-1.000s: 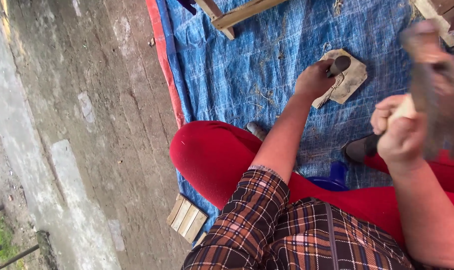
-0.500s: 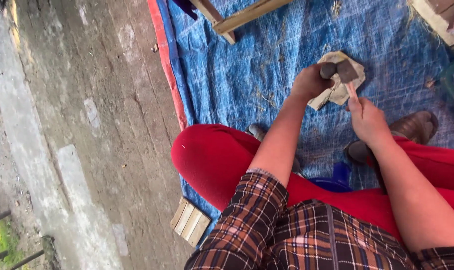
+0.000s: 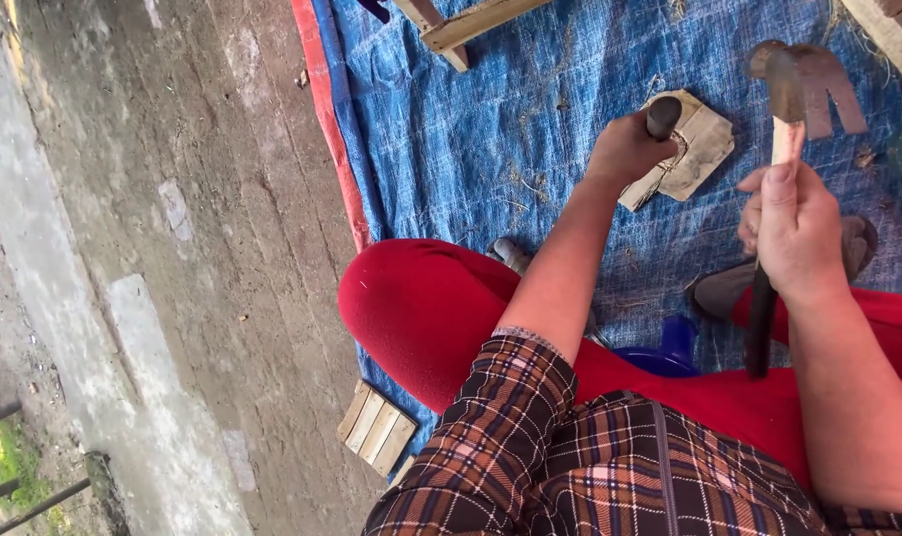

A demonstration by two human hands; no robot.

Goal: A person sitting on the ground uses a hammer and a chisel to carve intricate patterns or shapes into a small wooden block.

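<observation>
My left hand (image 3: 624, 149) is closed around a short dark cylindrical tool (image 3: 663, 116), standing it on end on a small pale wooden block (image 3: 697, 149) that lies on a blue tarp (image 3: 530, 119). My right hand (image 3: 793, 233) grips the wooden handle of a hammer-like tool. Its rusty metal head (image 3: 803, 79) is lifted up, to the right of the block and clear of it. My red trouser leg (image 3: 421, 308) and plaid sleeve fill the lower part of the view.
A wooden batten (image 3: 471, 25) lies on the tarp at the top. A small slatted wooden piece (image 3: 376, 429) sits by my knee on the concrete floor (image 3: 173, 248). A blue plastic object (image 3: 669, 352) and a brown shoe (image 3: 719, 288) are near my legs.
The hammer was raised and blurred a second ago, came down at the block half a second ago, and is lifted again now. My left hand has kept its grip on the dark tool.
</observation>
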